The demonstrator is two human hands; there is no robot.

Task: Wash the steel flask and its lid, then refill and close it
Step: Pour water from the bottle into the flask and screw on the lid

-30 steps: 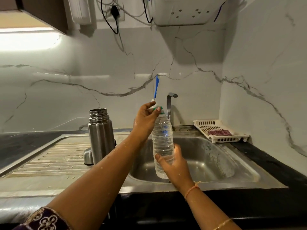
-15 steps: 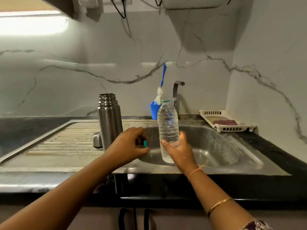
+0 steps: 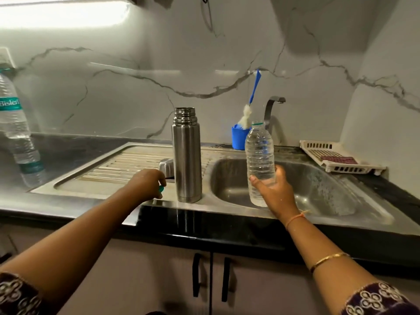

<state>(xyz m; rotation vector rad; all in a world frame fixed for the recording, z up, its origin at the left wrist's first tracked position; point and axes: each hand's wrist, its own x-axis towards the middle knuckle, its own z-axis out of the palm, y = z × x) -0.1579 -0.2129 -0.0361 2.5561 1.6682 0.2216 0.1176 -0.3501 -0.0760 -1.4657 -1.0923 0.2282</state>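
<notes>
The flask (image 3: 186, 155) stands upright and open-mouthed on the drainboard (image 3: 113, 169), near the front edge and just beside the sink (image 3: 329, 189). Its lid (image 3: 166, 165) lies behind it, to the left. My left hand (image 3: 147, 184) rests near the flask's foot, fingers curled round a small green cap (image 3: 161, 188). My right hand (image 3: 276, 189) grips a clear bottle (image 3: 260, 155) low on its body, holding it upright over the sink with its mouth open.

I judge the refill comes next, and that is where trouble lies. The flask's mouth is narrow and the bottle looks thin-walled. If I squeeze as I tip, water could gush past the rim and run over the drainboard. Nothing steadies the flask: it is tall and stands on smooth steel, so a knock from the bottle's neck or my left knuckles could topple it toward the edge. The cap is small, and if it slips it may roll into the sink. Better to put it down and hold the flask.
</notes>
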